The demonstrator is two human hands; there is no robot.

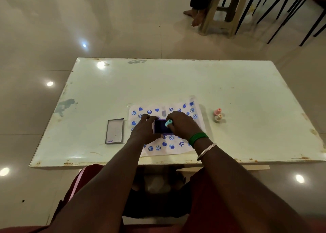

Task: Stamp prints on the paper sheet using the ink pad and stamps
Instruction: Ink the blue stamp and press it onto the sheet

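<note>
A white paper sheet (176, 149) covered with several blue smiley and heart prints lies on the table's near middle. Over it, my left hand (143, 129) grips the left side of a dark blue ink pad (161, 127). My right hand (183, 125) holds a small light-blue stamp (168, 123), which rests against the pad's right part. Both hands hide the middle of the sheet.
The ink pad's lid (115, 131) lies left of the sheet. A pink stamp (218, 111) and a beige stamp (218, 118) stand to the right. The white table (176, 81) has worn edges. Beyond it are a stool (224, 10), chair legs and a person's feet (195, 16).
</note>
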